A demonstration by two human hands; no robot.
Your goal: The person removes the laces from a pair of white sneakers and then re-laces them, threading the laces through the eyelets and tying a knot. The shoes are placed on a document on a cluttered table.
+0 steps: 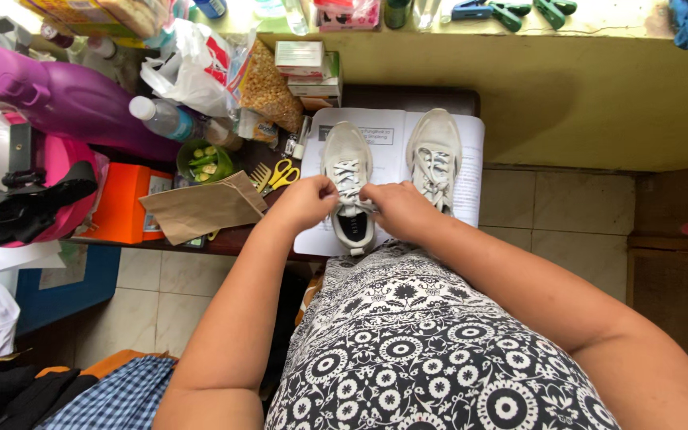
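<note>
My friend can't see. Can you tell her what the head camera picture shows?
Seen from above, a left hand and a right hand pinch the laces of a white shoe on an open paper sheet. A second white shoe sits beside it, with yellow scissors nearby.

Fingers (330,191) of both hands curled out of sight over the left shoe's laces (349,177).

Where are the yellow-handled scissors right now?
In the head view, the yellow-handled scissors lie on the dark table, just left of the left white shoe, beside a small comb.
</note>
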